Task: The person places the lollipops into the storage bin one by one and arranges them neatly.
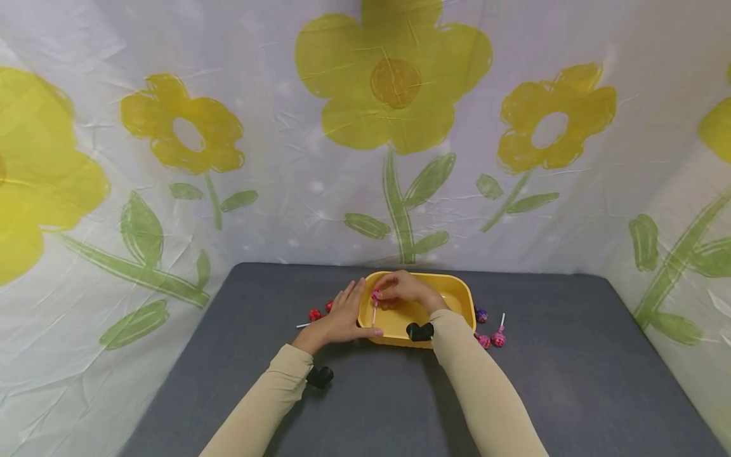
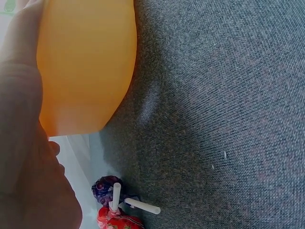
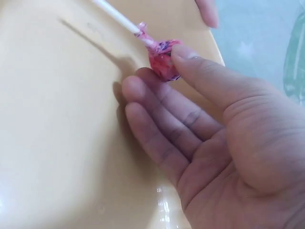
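Right, nearest us, low in the frame, the left sleeve (image 1: 268,397) runs up across the grey tabletop (image 1: 365,412) to the left hand (image 1: 335,320), fingers long and straight along the left end of the yellow tray (image 1: 400,320), thumb over its near rim; should that steadying pressure slip, the tray could skid. Just right of centre, the dark wrist camera (image 1: 419,331) sits by the near rim, so a low swing of that wrist might bump it; whether they touch, I can't tell. And here's the right hand (image 1: 407,289), thumb and forefinger closed on the head of a pink lollipop (image 1: 375,295), remaining fingers loosely bent, the candy inside the tray's left end, stick pointing down the frame. It's a fingertip pinch on a round, wrapped ball, so it could squirt loose, roll and swing its stick askew. Outside, right of the tray, pink lollipops (image 1: 499,339) and a purple one (image 1: 481,315) lie close by: a shove rightward could scatter them. Red lollipops (image 1: 315,315), left, risk a knock from the left hand. Beyond hangs the flowered cloth (image 1: 274,209).
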Demonstrator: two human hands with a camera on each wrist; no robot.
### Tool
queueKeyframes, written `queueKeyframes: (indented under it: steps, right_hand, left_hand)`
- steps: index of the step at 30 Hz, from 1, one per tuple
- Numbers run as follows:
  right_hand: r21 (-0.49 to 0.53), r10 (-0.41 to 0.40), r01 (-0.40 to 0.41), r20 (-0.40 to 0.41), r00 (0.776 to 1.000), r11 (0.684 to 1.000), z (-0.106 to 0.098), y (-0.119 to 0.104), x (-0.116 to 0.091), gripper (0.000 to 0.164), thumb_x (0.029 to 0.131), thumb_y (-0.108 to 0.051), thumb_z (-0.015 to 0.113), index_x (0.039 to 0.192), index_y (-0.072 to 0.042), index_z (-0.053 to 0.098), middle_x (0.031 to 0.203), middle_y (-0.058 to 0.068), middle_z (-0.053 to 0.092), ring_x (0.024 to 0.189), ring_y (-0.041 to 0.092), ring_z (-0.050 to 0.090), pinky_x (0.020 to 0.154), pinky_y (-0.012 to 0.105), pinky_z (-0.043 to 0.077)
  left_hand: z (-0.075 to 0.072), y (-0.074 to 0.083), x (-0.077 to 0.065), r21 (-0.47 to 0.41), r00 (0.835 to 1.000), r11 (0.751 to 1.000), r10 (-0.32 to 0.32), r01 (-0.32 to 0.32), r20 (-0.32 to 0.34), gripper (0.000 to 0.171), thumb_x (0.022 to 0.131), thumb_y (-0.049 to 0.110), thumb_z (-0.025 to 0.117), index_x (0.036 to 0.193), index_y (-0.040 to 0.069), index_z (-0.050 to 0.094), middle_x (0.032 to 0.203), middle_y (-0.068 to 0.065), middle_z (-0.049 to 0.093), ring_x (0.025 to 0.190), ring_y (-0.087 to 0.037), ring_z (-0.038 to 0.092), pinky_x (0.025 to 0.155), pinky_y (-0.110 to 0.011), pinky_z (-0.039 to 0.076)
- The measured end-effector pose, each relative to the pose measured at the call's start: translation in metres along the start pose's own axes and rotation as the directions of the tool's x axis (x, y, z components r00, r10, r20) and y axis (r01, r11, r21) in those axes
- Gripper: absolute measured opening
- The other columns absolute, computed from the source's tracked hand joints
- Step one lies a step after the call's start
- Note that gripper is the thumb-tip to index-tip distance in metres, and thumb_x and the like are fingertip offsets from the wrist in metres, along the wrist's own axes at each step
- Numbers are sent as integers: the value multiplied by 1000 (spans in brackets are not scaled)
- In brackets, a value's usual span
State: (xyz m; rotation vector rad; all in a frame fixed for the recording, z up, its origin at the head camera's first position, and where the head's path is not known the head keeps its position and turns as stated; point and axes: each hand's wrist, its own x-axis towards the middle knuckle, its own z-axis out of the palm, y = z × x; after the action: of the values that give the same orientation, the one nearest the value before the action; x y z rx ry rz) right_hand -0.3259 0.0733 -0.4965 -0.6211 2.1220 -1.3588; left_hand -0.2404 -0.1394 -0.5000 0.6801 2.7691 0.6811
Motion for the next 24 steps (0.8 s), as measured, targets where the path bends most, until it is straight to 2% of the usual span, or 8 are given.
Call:
queueKeyframes:
  steps: [12,24]
  right_hand:
    - [-62,46,-47,-23,999,997,7,-2,3,24,97,-15,63,118,-3,68,100,15,75,75,19,72,75,32,61]
    - [-58,54,-56,-42,998,997,11,-2,5,23,96,-13,64,116,-3,69,97,17,74,73,19,70,73,32,61]
  left_hand:
    - [1,2,0,4,1000,1000,-10,10,-10,123,81,70,65,159,6,-5,169,-14,1,156,-39,-1,123,-62,6]
    - [3,-3,3,16,1000,1000,-24,24,7,127,78,79,59,159,9,-9,169,-10,-1,157,-34,-5,124,-60,4]
